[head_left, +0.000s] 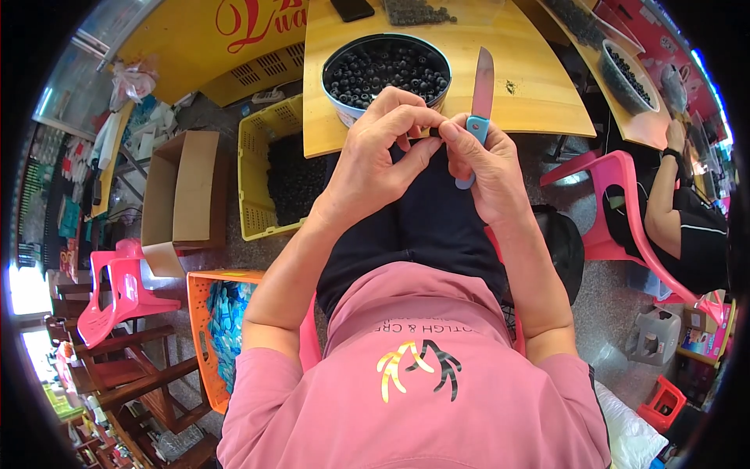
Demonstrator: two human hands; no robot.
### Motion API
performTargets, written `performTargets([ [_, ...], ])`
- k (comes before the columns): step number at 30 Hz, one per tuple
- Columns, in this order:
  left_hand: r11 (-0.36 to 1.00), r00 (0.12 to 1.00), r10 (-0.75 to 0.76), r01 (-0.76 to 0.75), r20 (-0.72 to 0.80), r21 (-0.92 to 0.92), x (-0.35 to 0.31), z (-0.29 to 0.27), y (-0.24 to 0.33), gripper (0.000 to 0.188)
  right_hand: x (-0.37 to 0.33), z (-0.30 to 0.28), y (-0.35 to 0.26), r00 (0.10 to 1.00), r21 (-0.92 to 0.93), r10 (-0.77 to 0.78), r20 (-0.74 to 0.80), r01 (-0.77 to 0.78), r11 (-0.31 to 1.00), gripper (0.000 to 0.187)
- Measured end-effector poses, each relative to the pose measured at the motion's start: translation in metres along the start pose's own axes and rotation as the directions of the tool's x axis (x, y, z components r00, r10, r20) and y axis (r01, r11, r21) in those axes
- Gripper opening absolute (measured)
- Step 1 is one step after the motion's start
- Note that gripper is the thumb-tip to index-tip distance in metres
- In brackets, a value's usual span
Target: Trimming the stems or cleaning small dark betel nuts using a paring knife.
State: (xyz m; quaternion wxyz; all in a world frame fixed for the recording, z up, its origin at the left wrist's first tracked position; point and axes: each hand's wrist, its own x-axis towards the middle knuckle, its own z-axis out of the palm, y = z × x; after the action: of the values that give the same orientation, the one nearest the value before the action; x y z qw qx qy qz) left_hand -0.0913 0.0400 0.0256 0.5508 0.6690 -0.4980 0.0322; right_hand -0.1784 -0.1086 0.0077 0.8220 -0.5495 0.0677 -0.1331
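Above my lap, in front of the table's near edge, my two hands meet. My left hand (373, 156) is closed, pinching a small black piece (436, 133) that the fingers mostly hide. The right hand (494, 168) grips a folding knife (483, 86) by its blue handle, with the blade pointing up and away from me. Its thumb and fingertips touch the left fingertips at the small piece. Just beyond my left hand stands a round tub (341, 107) on the table, filled with small round black pieces (387, 70), some showing holes.
The wooden table (531, 86) bears dark crumbs, a phone (352, 8) and a clear bag. To the left stand a yellow crate (254, 180) of black pieces, a cardboard box (195, 187) and an orange basket (205, 336). Another person's arm (664, 195) is at right, by a pink chair (617, 172).
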Motion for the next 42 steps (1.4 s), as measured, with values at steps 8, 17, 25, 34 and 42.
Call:
performTargets([
  [8,0.978,0.991,-0.090,0.070,-0.099,-0.195,-0.007,0.014,-0.014,0.019,0.002,0.000,0.001,1.000,0.114,0.002,-0.008,-0.001,0.993,0.026],
  [17,0.962,0.994,-0.111,0.102,-0.020,-0.254,-0.012,0.012,-0.017,0.019,0.000,0.000,-0.005,0.998,0.050,0.060,0.013,-0.060,0.997,0.019],
  [25,0.728,0.947,-0.318,0.270,0.038,-0.630,-0.013,0.012,-0.012,0.017,-0.002,0.004,-0.013,0.999,-0.020,0.006,0.034,-0.005,1.000,0.020],
  [34,0.918,0.978,-0.207,0.190,-0.012,-0.347,-0.010,0.011,-0.013,0.018,-0.001,0.005,-0.013,0.999,-0.139,-0.043,0.026,0.046,0.989,0.020],
  [42,0.616,0.914,-0.392,0.344,0.103,-0.709,-0.016,0.013,-0.011,0.020,-0.002,0.003,-0.016,0.998,-0.051,-0.009,0.065,0.012,0.999,0.018],
])
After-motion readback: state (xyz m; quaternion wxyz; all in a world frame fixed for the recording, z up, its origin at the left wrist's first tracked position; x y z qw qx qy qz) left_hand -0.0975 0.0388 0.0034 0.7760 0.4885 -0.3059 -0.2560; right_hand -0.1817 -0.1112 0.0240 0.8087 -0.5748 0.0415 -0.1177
